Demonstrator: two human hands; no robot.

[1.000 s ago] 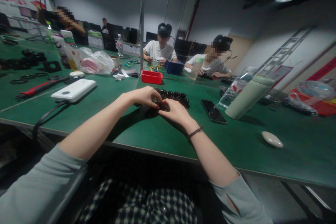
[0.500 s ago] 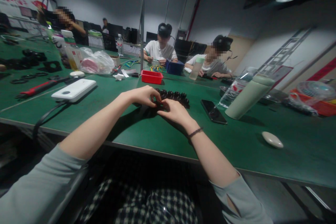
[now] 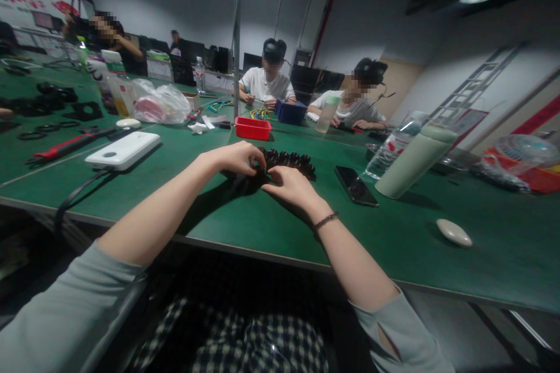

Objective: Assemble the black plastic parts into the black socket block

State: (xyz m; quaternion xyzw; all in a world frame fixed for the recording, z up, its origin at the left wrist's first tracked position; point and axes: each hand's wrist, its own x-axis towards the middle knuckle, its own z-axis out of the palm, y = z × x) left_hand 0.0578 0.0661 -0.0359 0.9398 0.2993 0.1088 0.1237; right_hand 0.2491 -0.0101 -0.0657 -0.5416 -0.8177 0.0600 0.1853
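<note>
Fingers (image 3: 259, 155) of L hand (image 3: 237, 157) + R hand (image 3: 293, 184) curling part-open, tips nearly meeting by dark parts (image 3: 292, 159), prob. for fine two-handed control; can't tell what's held.

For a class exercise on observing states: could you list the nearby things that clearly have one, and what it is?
Black ridged piece: on the table, partly hidden by the hands
Left hand: fingers bent, at the piece
Right hand: fingers curled, at the piece
Phone: lying flat, screen dark
Green flask: lid on
White device: black cable at one end
Red tray: open-topped
Plastic bag: crumpled
</note>
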